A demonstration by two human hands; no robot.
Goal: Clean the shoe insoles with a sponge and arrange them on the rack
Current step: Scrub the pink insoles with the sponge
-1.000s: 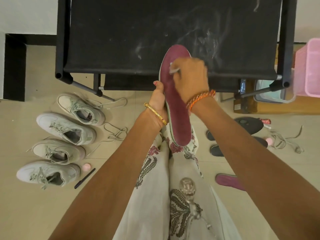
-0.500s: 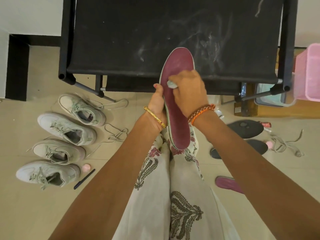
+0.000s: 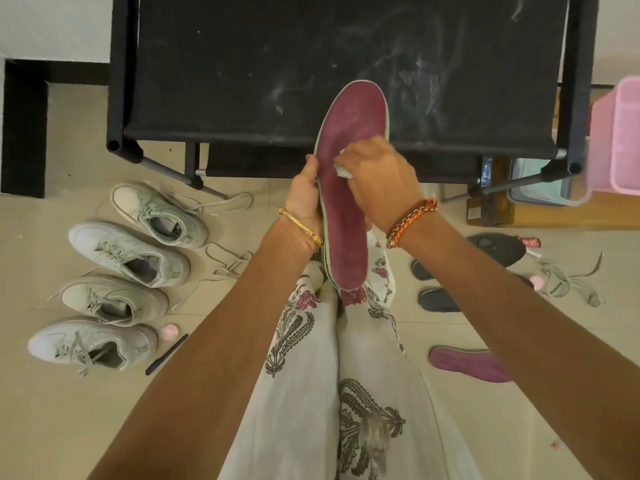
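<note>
The left hand (image 3: 304, 199) grips the maroon insole (image 3: 349, 188) along its left edge, thumb tip showing at the rim, and holds it tilted above the person's lap with the toe end pointing toward the rack (image 3: 346, 64). The right hand (image 3: 381, 178) has its fingers curled round a small pale sponge (image 3: 343, 170), pressing it against the insole's upper face near the middle. Only a sliver of the sponge shows past the knuckles. The insole's heel end hangs over the printed white trousers (image 3: 311, 393).

The rack's black fabric shelf lies just beyond the insole, streaked with pale dust marks. On the floor to the right lies a second maroon insole (image 3: 467, 367), partly covered by the right forearm, and farther up two dark insoles (image 3: 436, 301) and a third dark one (image 3: 495, 249) beside loose laces (image 3: 568, 282). A pink basket (image 3: 620, 133) stands at the right edge, with a clear tub (image 3: 533, 192) near it. To the left four pale sneakers (image 3: 110, 282) sit in a row, with a pen (image 3: 166, 355) and a small pink cap (image 3: 170, 331) close by.
</note>
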